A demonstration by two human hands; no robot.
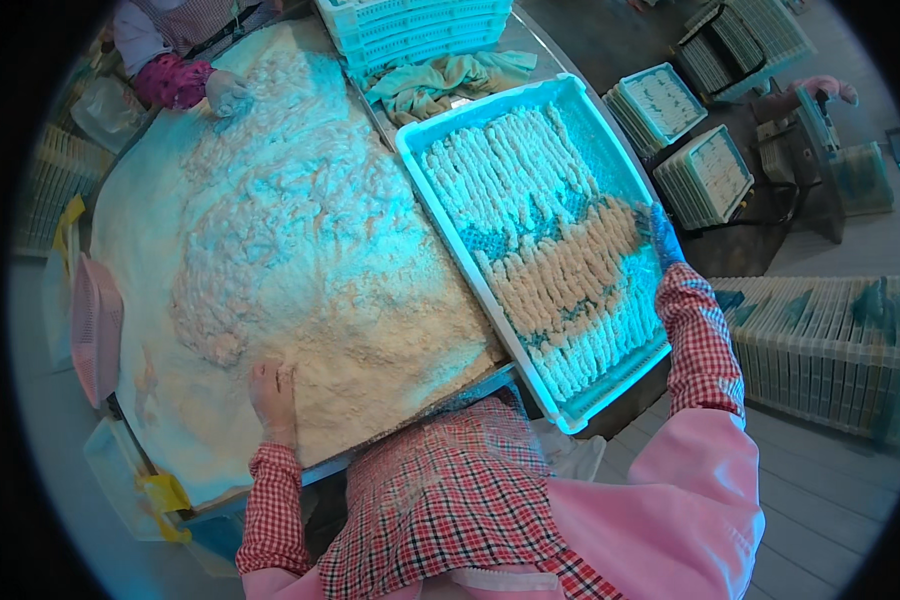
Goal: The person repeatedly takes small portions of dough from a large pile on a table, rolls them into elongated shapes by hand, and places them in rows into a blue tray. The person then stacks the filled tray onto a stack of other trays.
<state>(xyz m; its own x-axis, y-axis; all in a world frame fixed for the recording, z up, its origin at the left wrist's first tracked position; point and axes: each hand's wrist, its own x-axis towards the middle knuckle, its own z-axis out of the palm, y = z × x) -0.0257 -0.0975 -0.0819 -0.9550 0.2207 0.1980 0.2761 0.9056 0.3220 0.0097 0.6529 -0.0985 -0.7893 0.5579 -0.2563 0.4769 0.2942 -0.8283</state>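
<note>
My left hand (273, 392) rests on the near edge of a broad heap of pale crumbs or flour (390, 330), fingers apart, their tips partly sunk in the coating. Wet, lumpy pale strips (280, 200) lie tangled across the heap. To the right, a light blue tray (433, 195) leans over the table's edge. Rows of crumb-coated strips (565, 265) fill much of it, laid side by side. My right hand (662, 238), in a blue glove, is at the tray's right rim, touching the end of the middle row. Its fingertips blend with the strips there.
Stacked crates (415, 30) and a crumpled cloth (450, 85) stand beyond the tray. A co-worker's gloved hand (228, 93) works at the far left. A pink basket (97, 330) hangs by the left edge. Tray stacks (820, 350) line the right.
</note>
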